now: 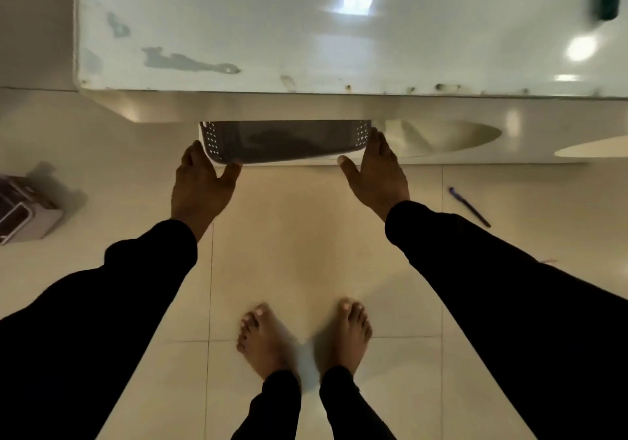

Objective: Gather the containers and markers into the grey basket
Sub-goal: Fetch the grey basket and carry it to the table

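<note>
Bare feet on glossy cream tile floor, both hands at the grey basket under the white surface.

Black sleeves reach forward; the left hand and right hand each clasp an end of the grey basket, a perforated plastic tub, half hidden beneath the chipped, glossy white surface. To do this well, keep both grips level and draw it straight out clear of the edge. A slim blue marker lies on the floor to the right, well apart; a boxy container sits far left.
</note>
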